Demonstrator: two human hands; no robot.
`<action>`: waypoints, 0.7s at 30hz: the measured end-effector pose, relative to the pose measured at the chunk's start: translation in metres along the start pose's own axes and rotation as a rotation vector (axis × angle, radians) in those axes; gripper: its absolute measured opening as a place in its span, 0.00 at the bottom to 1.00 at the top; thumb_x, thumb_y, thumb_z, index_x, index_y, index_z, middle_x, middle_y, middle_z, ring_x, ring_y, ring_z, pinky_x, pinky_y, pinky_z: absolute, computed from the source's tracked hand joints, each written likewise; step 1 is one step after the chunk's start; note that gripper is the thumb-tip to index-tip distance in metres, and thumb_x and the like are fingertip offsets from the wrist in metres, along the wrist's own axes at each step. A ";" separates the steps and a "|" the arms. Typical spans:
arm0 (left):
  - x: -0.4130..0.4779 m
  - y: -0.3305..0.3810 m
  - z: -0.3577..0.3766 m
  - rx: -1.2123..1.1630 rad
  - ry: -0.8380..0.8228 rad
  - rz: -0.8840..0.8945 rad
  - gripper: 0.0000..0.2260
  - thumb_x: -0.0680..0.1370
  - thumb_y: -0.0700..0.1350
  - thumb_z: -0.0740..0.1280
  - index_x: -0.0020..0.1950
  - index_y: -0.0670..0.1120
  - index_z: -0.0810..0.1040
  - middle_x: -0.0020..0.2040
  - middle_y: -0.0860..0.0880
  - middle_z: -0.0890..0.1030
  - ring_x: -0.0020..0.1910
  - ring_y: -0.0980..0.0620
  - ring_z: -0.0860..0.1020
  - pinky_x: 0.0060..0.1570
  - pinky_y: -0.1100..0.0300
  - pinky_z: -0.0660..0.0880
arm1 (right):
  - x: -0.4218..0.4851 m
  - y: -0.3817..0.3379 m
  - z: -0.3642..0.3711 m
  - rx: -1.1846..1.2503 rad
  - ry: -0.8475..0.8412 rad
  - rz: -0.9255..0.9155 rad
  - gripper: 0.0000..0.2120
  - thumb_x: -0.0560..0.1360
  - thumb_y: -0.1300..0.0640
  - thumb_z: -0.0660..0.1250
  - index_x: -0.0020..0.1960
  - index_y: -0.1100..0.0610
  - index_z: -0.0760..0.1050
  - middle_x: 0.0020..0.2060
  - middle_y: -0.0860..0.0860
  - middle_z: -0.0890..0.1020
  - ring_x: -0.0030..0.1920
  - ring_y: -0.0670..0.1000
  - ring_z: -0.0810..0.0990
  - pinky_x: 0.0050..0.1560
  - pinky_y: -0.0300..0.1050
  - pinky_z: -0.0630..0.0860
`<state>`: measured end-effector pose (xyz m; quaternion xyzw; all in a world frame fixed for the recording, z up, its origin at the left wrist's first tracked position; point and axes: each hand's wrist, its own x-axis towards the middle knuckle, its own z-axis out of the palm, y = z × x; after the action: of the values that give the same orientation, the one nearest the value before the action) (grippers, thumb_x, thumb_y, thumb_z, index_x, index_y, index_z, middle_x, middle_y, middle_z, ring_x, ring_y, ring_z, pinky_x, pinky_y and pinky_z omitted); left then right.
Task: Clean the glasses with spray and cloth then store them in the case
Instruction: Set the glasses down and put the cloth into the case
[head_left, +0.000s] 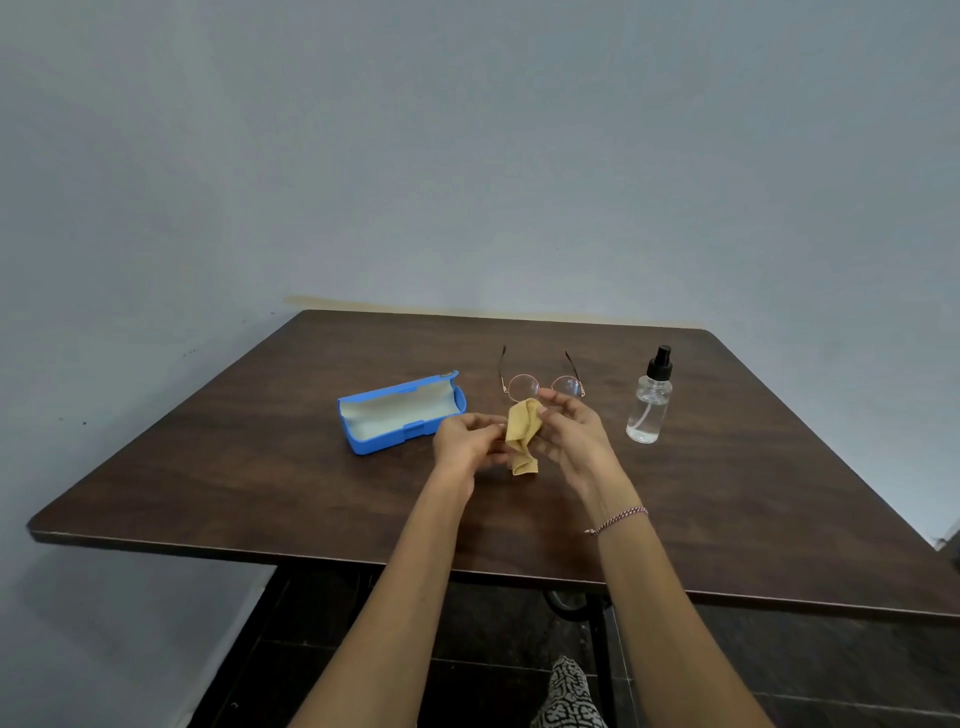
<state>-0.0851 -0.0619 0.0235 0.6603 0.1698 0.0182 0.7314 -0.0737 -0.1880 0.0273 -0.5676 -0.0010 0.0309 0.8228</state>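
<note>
A tan cleaning cloth (523, 434) hangs crumpled between both hands above the table. My left hand (467, 441) pinches its left edge and my right hand (569, 428) holds its right side. Round thin-framed glasses (543, 385) lie on the table just behind the cloth with temples unfolded, pointing away; neither hand touches them. A blue glasses case (402, 413) lies open to the left, its pale lining showing. A clear spray bottle (649, 400) with a black nozzle stands upright to the right.
The dark wooden table (260, 493) stands against a grey wall. Its front edge runs across below my forearms. A patterned trouser knee (569, 696) shows under the table.
</note>
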 end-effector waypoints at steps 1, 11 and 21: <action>-0.001 0.000 0.000 0.001 -0.009 -0.012 0.03 0.76 0.39 0.68 0.48 0.42 0.79 0.47 0.43 0.83 0.41 0.50 0.83 0.37 0.60 0.81 | 0.000 0.000 0.002 0.013 -0.005 0.012 0.08 0.78 0.68 0.59 0.54 0.59 0.72 0.46 0.56 0.79 0.44 0.52 0.81 0.45 0.48 0.80; -0.001 0.007 0.000 0.116 -0.101 0.095 0.05 0.78 0.47 0.64 0.49 0.51 0.79 0.51 0.52 0.78 0.53 0.55 0.74 0.55 0.54 0.75 | 0.002 -0.011 0.013 0.212 0.054 0.064 0.07 0.78 0.70 0.58 0.47 0.59 0.69 0.43 0.59 0.79 0.40 0.53 0.81 0.31 0.43 0.80; -0.002 0.022 -0.011 0.170 -0.135 0.321 0.07 0.77 0.48 0.66 0.48 0.44 0.77 0.43 0.52 0.78 0.44 0.56 0.73 0.41 0.62 0.68 | 0.003 -0.029 0.020 -0.006 -0.077 0.136 0.11 0.77 0.53 0.64 0.47 0.61 0.77 0.37 0.53 0.81 0.39 0.50 0.80 0.41 0.43 0.79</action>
<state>-0.0858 -0.0496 0.0447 0.7380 0.0139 0.0761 0.6703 -0.0695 -0.1793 0.0617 -0.5673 0.0058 0.1085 0.8163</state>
